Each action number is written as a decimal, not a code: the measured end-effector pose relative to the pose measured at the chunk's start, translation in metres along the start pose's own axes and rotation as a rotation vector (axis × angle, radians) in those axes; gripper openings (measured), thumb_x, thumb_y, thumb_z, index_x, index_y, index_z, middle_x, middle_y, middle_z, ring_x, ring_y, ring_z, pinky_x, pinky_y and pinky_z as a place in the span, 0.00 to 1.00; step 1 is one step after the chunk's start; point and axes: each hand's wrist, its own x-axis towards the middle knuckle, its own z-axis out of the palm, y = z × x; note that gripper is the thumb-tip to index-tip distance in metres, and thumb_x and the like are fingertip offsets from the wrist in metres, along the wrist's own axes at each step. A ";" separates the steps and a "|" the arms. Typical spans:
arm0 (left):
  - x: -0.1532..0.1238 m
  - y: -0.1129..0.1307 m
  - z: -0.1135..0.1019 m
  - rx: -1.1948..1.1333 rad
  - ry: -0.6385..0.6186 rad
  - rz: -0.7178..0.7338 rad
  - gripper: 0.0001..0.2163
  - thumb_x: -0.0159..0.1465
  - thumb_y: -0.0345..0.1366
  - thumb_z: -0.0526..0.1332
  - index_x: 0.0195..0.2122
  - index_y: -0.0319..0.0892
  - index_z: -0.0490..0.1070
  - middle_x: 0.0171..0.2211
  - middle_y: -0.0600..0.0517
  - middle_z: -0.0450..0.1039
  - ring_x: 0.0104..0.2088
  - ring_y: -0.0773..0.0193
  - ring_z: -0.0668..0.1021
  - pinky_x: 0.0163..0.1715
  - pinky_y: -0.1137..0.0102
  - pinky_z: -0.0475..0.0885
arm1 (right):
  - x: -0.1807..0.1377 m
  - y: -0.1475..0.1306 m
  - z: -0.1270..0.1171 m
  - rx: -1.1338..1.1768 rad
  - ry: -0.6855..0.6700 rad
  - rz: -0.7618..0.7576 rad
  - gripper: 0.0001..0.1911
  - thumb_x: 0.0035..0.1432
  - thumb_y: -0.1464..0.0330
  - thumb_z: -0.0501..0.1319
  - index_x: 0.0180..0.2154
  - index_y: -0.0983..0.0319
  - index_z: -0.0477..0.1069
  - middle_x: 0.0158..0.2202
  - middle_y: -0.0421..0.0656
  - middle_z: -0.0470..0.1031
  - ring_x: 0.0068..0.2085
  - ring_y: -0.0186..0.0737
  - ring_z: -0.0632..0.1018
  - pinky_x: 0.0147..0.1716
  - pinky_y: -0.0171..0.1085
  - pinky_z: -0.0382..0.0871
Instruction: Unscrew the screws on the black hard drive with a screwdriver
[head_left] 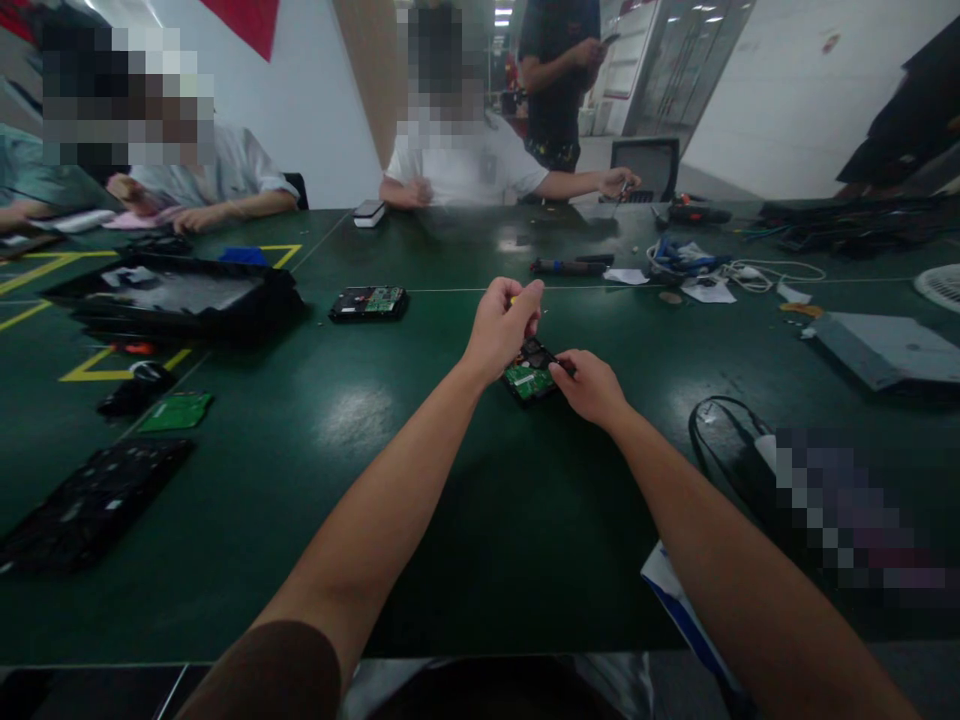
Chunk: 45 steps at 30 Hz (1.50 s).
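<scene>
A hard drive [529, 380] with a green circuit board and a black frame lies in front of me on the dark green table, its board side up. My left hand [501, 325] is closed above its far left side, around what looks like a screwdriver [514, 300]. Only a bit of yellow handle shows between the fingers, and the tip is hidden. At the drive's right edge, my right hand [591, 385] grips the casing between thumb and fingers. A second hard drive [367, 303] rests farther off to the left, apart from both hands.
Left stand a black tray [255, 290], a loose green circuit board [177, 411] and a flat black panel [94, 505]. Right are a grey metal box [889, 350], tangled cables [686, 258] and a black cord [705, 430]. A black tool [570, 267] lies ahead. People sit across the table.
</scene>
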 end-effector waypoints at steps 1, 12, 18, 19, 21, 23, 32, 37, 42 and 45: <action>0.001 0.000 -0.002 0.022 -0.010 -0.005 0.14 0.75 0.43 0.62 0.34 0.47 0.60 0.27 0.56 0.71 0.24 0.70 0.72 0.26 0.71 0.68 | 0.000 0.000 0.000 -0.003 0.001 0.000 0.15 0.73 0.60 0.59 0.51 0.60 0.78 0.47 0.48 0.81 0.46 0.45 0.78 0.44 0.41 0.69; 0.002 0.006 -0.010 0.163 -0.067 0.123 0.09 0.70 0.40 0.68 0.35 0.44 0.76 0.28 0.55 0.72 0.28 0.68 0.72 0.28 0.70 0.67 | -0.001 -0.002 -0.002 0.020 0.016 -0.002 0.14 0.73 0.60 0.59 0.50 0.60 0.78 0.46 0.49 0.81 0.46 0.47 0.79 0.45 0.43 0.70; 0.002 0.008 -0.008 0.013 -0.068 -0.029 0.08 0.72 0.37 0.66 0.37 0.43 0.70 0.32 0.51 0.80 0.32 0.67 0.81 0.37 0.69 0.77 | -0.001 0.000 -0.001 0.042 0.006 0.007 0.15 0.73 0.59 0.59 0.51 0.60 0.78 0.47 0.48 0.81 0.44 0.45 0.79 0.42 0.41 0.70; 0.003 0.007 -0.008 -0.006 -0.089 -0.058 0.09 0.73 0.39 0.65 0.36 0.43 0.70 0.33 0.50 0.81 0.32 0.67 0.81 0.38 0.68 0.78 | -0.001 0.000 -0.001 0.038 0.006 0.007 0.15 0.73 0.59 0.59 0.51 0.60 0.78 0.47 0.48 0.81 0.44 0.45 0.79 0.42 0.41 0.70; 0.003 0.006 -0.008 -0.014 -0.120 -0.089 0.11 0.74 0.42 0.62 0.35 0.44 0.70 0.34 0.49 0.82 0.32 0.66 0.83 0.39 0.66 0.78 | -0.001 0.000 -0.001 0.029 0.008 0.005 0.15 0.72 0.59 0.59 0.50 0.60 0.78 0.47 0.48 0.81 0.44 0.45 0.79 0.42 0.41 0.69; 0.004 0.006 -0.009 0.050 -0.095 -0.059 0.12 0.74 0.44 0.62 0.35 0.44 0.71 0.34 0.48 0.83 0.33 0.64 0.82 0.39 0.66 0.78 | -0.002 -0.001 -0.001 0.035 0.007 0.008 0.15 0.72 0.59 0.59 0.50 0.60 0.78 0.47 0.48 0.81 0.44 0.45 0.79 0.42 0.41 0.69; 0.005 0.026 -0.026 0.577 -0.022 0.186 0.15 0.71 0.45 0.62 0.29 0.43 0.78 0.31 0.50 0.80 0.34 0.62 0.78 0.38 0.66 0.73 | 0.000 -0.001 -0.002 0.005 -0.001 0.003 0.14 0.73 0.61 0.59 0.50 0.61 0.78 0.47 0.49 0.81 0.47 0.47 0.79 0.46 0.42 0.69; 0.000 0.032 -0.016 0.215 -0.023 -0.084 0.07 0.70 0.37 0.60 0.35 0.43 0.73 0.35 0.48 0.81 0.34 0.61 0.81 0.28 0.69 0.74 | -0.001 -0.002 -0.002 0.001 0.001 0.000 0.14 0.73 0.61 0.59 0.51 0.61 0.78 0.48 0.49 0.81 0.47 0.47 0.79 0.46 0.42 0.69; -0.001 0.031 -0.011 0.062 -0.007 -0.205 0.09 0.69 0.36 0.56 0.33 0.43 0.72 0.33 0.47 0.78 0.35 0.61 0.80 0.27 0.71 0.73 | -0.001 0.000 -0.001 0.009 -0.002 0.010 0.15 0.73 0.60 0.59 0.52 0.61 0.78 0.48 0.49 0.80 0.46 0.46 0.79 0.43 0.41 0.69; 0.000 0.026 -0.014 0.235 -0.011 -0.126 0.16 0.71 0.44 0.59 0.28 0.42 0.74 0.34 0.48 0.78 0.33 0.63 0.76 0.26 0.71 0.68 | -0.001 -0.001 -0.001 0.034 -0.005 0.026 0.15 0.73 0.60 0.59 0.52 0.61 0.78 0.48 0.49 0.80 0.44 0.45 0.79 0.41 0.41 0.69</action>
